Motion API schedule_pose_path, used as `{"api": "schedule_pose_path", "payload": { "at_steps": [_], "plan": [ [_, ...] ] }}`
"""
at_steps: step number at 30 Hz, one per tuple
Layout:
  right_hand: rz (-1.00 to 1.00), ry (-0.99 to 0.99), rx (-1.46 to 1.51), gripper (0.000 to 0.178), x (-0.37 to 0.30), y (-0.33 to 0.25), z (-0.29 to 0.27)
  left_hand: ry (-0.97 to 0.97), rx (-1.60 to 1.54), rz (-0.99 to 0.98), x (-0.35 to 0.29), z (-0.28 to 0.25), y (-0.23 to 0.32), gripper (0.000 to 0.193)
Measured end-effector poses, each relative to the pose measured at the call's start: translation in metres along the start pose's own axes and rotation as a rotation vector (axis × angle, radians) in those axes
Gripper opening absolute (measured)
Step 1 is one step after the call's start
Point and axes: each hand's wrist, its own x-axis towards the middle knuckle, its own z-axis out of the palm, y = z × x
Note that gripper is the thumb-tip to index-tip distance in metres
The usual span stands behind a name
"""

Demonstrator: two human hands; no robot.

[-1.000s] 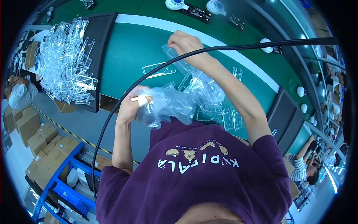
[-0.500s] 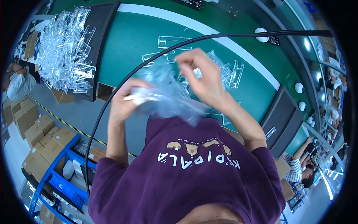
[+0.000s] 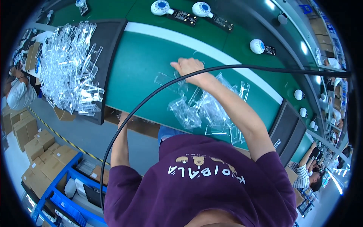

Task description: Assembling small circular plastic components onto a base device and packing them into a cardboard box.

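Observation:
My right hand is over the green work surface, fingers curled and thumb out to the left. Blurred clear plastic frames lie just below it; whatever its fingers grip is hidden. To the right of these, a pile of clear plastic pieces rests partly beneath my right forearm, with a crumpled clear plastic bag at its left. My left hand reaches down at the front edge, by the brown open space under the table. Its fingers are out of sight.
A heap of clear plastic frames covers a dark board at left. A black cable arcs across the view. White ball-shaped devices with dark bases stand along the far strip. Cartons and blue racking stand at lower left.
The clear bag has left my hands. My left hand has dropped to below the table edge, and my right has moved away over the loose frames. The view has tilted, showing more of the far side.

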Motion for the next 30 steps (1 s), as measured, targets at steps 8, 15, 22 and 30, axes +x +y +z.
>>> {"api": "schedule_pose_path", "payload": {
  "at_steps": [8,15,22,30],
  "plan": [
    [0.120,-0.028,-0.029,0.033,-0.059,0.034,-0.056,0.145,-0.673,0.039,0.000,-0.289,0.299,0.036],
    [0.162,0.372,0.112,0.035,-0.072,0.050,-0.031,0.654,-0.785,-0.126,0.273,-0.339,0.332,0.081],
    [0.103,0.354,-0.057,0.063,-0.037,0.012,0.010,0.593,-0.641,-0.234,0.314,-0.346,0.338,0.069],
    [0.010,0.341,0.295,0.055,-0.039,0.059,-0.002,0.322,-0.718,-0.008,0.203,-0.356,0.320,0.059]
  ]
}}
